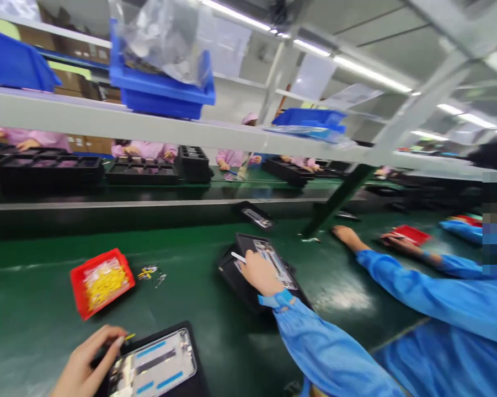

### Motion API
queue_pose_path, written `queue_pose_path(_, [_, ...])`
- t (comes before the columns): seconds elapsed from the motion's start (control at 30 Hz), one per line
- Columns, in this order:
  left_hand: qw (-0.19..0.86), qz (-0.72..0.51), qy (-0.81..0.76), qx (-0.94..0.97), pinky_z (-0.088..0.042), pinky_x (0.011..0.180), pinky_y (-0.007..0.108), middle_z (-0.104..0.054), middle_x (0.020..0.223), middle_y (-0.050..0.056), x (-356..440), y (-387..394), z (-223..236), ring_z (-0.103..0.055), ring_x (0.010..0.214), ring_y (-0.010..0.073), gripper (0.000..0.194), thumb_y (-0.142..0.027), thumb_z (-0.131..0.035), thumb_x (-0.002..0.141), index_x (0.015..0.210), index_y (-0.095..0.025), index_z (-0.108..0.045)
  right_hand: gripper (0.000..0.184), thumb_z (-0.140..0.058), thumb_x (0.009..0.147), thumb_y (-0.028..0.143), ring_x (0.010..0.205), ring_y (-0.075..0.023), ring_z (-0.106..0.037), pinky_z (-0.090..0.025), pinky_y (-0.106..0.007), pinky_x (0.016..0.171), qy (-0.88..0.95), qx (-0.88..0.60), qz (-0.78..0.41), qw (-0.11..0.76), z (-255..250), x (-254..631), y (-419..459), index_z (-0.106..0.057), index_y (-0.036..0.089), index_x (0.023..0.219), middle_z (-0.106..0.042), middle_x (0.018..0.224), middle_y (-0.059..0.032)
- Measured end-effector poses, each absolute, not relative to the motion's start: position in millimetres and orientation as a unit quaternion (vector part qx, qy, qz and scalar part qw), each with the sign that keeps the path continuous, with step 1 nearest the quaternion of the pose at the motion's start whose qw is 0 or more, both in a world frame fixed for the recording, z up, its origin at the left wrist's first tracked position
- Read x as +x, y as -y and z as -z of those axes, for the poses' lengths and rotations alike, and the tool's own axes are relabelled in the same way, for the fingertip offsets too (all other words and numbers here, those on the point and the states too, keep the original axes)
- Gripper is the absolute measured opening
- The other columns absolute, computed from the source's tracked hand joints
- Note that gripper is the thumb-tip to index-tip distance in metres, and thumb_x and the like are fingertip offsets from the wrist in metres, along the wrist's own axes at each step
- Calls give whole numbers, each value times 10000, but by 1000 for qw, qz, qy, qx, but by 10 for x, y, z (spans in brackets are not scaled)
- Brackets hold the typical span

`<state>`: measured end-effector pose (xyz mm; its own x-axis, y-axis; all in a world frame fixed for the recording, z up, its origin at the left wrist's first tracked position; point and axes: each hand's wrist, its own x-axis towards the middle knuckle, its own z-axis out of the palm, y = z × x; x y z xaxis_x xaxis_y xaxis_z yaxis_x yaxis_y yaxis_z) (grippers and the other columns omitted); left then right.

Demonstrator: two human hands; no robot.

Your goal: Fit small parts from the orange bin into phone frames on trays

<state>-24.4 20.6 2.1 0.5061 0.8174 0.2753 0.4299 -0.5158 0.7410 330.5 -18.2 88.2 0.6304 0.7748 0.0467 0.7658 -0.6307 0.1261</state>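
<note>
My left hand [86, 364] is at the bottom left, with its fingers pinched on a small yellow part [129, 336] at the top left corner of a phone frame [155, 366]. That frame lies in a black tray [190, 336]. My right hand [260, 273], in a blue sleeve, reaches forward and rests on a second black tray [231, 275] holding another phone frame [275, 262]. Its fingers are closed round a thin white tool [238, 256] that sticks out to the left.
A red bin [79, 286] of yellow parts sits on the green mat [182, 259], with a few loose parts [149, 273] beside it. A co-worker in blue [438, 298] on the right has both hands on the mat near a red tray [413, 234]. People in pink work across the conveyor. Blue bins [161, 88] sit on the shelf overhead.
</note>
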Motion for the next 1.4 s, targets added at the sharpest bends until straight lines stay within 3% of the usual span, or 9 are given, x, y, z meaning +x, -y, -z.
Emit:
queue_pose_path(0.1, [339,-329,-372,799,-538,605,193,-692,703,6,-187,-256,-135,-657,630,159,441,-592,-434,855,758,-225,-657,215,-480,901,295,722,-245,-669,-461,-289,545,-428,901,-73,15,-881,2989,256,-569,113,973,-597,1011,-185])
queue_pose_path(0.17, [350,-327,-372,795,-528,595,209,-668,672,13,-124,-297,-161,-626,600,154,391,-526,-437,867,742,-208,-629,145,-530,869,306,685,-201,-655,-460,-261,539,-485,867,-55,-95,-837,2672,386,-594,179,900,-617,939,-100])
queue_pose_path(0.3, [378,-318,-356,794,-499,602,239,-624,686,16,-19,-338,-137,-584,624,158,309,-434,-412,875,756,-197,-572,40,-605,796,223,698,-151,-636,-467,-218,640,-654,695,143,-263,-635,1918,516,-630,227,765,-640,756,2])
queue_pose_path(0.67, [397,-299,-324,805,-472,643,288,-522,729,18,40,-492,-151,-500,645,169,220,-347,-304,893,766,-214,-424,180,-534,798,116,749,-183,-644,-406,-236,646,-670,699,165,-188,-502,1407,-11,-699,189,797,-695,793,-44])
queue_pose_path(0.93, [340,-317,-322,825,-467,662,305,-572,771,36,-9,-595,-4,-557,676,191,157,-261,-338,873,806,-217,-472,176,-550,759,99,707,-170,-631,-361,-227,608,-703,669,179,-162,-504,1443,-193,-697,195,765,-714,775,-29])
queue_pose_path(1.03, [389,-391,-356,755,-449,672,299,-580,757,28,-54,-654,-5,-553,688,193,182,-331,-412,878,792,-212,-519,145,-570,727,91,647,-155,-590,-337,-222,582,-700,664,162,-207,-590,1483,-368,-668,189,685,-684,702,-17])
queue_pose_path(1.2, [583,-521,-359,510,-333,490,219,-457,562,-59,-140,-775,-24,-383,480,103,299,-450,-683,732,707,-186,-544,155,-537,776,136,625,-157,-545,-311,-236,565,-686,668,148,-248,-660,1421,-799,-623,181,656,-641,680,-30])
queue_pose_path(1.3, [613,-543,-340,462,-334,490,210,-442,519,-71,-162,-816,-20,-377,471,94,365,-501,-715,693,734,-182,-545,239,-549,781,169,545,-152,-516,-303,-243,529,-680,666,163,-261,-575,1329,-1029,-571,184,543,-586,563,-16])
queue_pose_path(1.4, [634,-566,-320,419,-397,563,214,-500,584,-48,-156,-822,-26,-448,547,104,384,-522,-704,701,815,-182,-566,120,-594,732,136,594,-157,-557,-366,-236,562,-682,647,177,-292,-480,1273,-1155,-604,188,625,-611,619,-2])
